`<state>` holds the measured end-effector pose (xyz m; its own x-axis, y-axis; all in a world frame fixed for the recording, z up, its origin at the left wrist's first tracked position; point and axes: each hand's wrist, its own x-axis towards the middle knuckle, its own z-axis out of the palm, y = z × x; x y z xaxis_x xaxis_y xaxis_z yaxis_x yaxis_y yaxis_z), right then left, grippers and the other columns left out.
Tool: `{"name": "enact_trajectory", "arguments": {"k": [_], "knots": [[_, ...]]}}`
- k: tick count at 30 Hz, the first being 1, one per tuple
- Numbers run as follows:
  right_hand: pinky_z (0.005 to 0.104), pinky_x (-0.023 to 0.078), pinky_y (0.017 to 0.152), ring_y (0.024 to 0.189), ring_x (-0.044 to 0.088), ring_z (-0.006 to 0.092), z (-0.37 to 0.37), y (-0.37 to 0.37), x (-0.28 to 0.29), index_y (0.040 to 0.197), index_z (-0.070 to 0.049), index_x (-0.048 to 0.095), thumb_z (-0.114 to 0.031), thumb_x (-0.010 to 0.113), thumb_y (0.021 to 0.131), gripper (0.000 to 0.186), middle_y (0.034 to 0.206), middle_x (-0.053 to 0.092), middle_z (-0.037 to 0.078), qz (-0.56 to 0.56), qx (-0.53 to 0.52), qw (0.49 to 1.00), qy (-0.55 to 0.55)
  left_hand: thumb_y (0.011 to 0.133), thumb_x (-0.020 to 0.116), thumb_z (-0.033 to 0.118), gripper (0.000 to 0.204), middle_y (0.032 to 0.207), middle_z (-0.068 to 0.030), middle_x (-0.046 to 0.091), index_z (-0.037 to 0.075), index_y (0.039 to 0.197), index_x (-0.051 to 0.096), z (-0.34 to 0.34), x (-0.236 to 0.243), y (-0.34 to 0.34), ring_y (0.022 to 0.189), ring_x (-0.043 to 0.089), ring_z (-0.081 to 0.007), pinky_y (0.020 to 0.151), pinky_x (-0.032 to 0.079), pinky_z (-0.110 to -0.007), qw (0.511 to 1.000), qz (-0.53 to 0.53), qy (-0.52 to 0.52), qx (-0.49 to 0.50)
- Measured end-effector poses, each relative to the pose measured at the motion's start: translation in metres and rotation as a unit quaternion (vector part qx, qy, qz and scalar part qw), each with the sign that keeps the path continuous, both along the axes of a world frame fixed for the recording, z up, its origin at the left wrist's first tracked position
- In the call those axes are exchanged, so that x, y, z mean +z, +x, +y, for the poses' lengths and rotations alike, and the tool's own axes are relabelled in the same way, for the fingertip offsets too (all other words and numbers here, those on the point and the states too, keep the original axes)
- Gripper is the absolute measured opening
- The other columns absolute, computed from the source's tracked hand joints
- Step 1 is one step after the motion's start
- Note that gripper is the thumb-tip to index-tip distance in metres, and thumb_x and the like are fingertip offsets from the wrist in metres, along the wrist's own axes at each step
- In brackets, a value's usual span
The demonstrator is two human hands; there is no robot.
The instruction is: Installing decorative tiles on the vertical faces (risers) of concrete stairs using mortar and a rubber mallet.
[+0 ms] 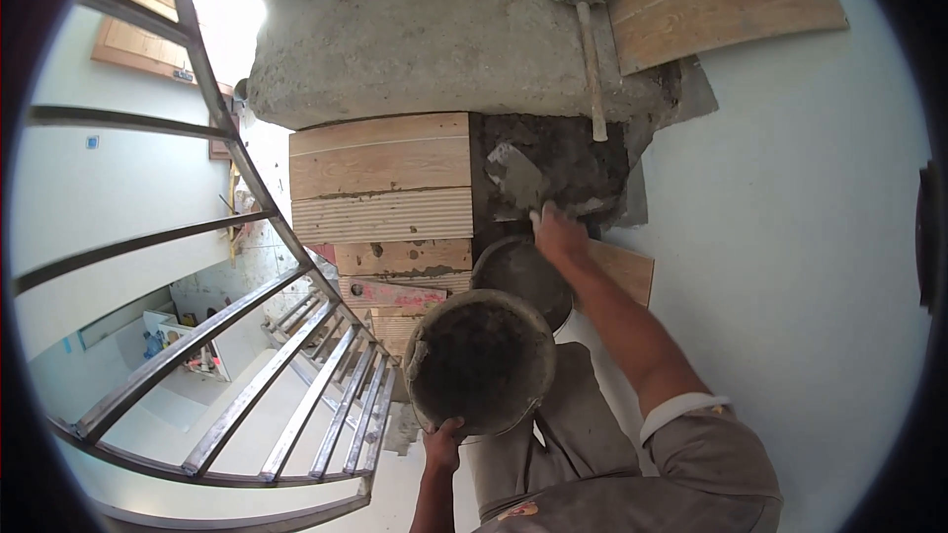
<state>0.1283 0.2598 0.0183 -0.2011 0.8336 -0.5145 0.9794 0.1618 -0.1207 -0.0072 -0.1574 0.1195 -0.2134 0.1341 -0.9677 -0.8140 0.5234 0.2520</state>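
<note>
My right hand (561,237) is closed round the handle of a trowel (517,176). The trowel's flat blade lies against dark wet mortar (578,153) spread on the step, beside the laid wood-look tiles (380,156). My left hand (443,442) grips the near rim of a mortar-crusted bucket (419,397), which is tilted so its dark inside shows. Behind it stands a second bucket (484,266), partly hidden by the first and by my right arm. What lies at the bottom of the tilted bucket is too dark to tell.
A hammer (590,59) with a pale handle rests on the bare concrete step above. A loose wood-look tile (726,0) lies at the upper right. Along the left runs a metal railing (259,178); a white wall (790,237) stands on the right. A red-stained level-like bar (400,294) lies on lower tiles.
</note>
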Motion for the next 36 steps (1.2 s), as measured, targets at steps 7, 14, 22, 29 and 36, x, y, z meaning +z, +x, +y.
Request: {"name": "enact_trajectory", "arguments": {"k": [7,14,22,29,36], "knots": [[0.0521,0.055,0.081,0.093,0.071,0.0403,0.077,-0.009,-0.002,0.112,-0.001,0.06,-0.039,0.052,0.103,0.04,0.093,0.073,0.022,0.01,-0.012,0.999,0.03,0.078,0.069,-0.001,0.045,0.11,-0.0097,0.065,0.001,0.122,0.056,-0.001,0.0,-0.008,0.09,0.068,-0.0241,0.077,0.058,-0.036,1.0,-0.011,0.015,-0.003],[0.0504,0.056,0.083,0.095,0.072,0.0391,0.052,0.009,0.034,0.1,0.0,0.07,-0.03,0.05,0.101,0.036,0.103,0.074,0.022,0.084,-0.044,0.96,-0.263,0.079,0.068,0.0,0.042,0.11,-0.0103,0.066,-0.001,0.12,0.058,-0.016,-0.008,-0.012,0.093,0.069,-0.0248,0.078,0.059,-0.036,0.999,-0.024,0.019,-0.036],[0.0506,0.056,0.086,0.095,0.072,0.0406,0.042,0.072,0.022,0.102,-0.001,0.07,-0.034,0.053,0.1,0.038,0.099,0.074,0.019,-0.036,0.039,0.998,-0.029,0.079,0.065,-0.001,0.037,0.104,-0.0081,0.067,0.0,0.116,0.06,0.012,0.009,-0.016,0.085,0.068,-0.0215,0.072,0.057,-0.034,1.0,0.008,0.012,-0.01],[0.0505,0.054,0.087,0.093,0.071,0.0418,0.022,0.032,0.024,0.115,0.002,0.06,-0.043,0.052,0.101,0.047,0.094,0.072,0.027,0.118,-0.239,0.951,-0.156,0.078,0.067,0.0,0.04,0.106,-0.0085,0.067,0.0,0.117,0.06,0.001,0.008,-0.02,0.088,0.069,-0.0225,0.074,0.059,-0.036,0.999,0.036,0.001,-0.031],[0.0492,0.055,0.09,0.109,0.069,0.0379,0.06,-0.022,-0.027,0.113,-0.002,0.066,-0.036,0.064,0.094,0.04,0.115,0.07,0.025,0.041,0.031,0.998,-0.047,0.077,0.069,0.0,0.044,0.108,-0.0077,0.067,0.001,0.12,0.061,0.006,0.008,-0.024,0.091,0.068,-0.0219,0.078,0.059,-0.035,0.999,0.023,-0.006,-0.028]]}}
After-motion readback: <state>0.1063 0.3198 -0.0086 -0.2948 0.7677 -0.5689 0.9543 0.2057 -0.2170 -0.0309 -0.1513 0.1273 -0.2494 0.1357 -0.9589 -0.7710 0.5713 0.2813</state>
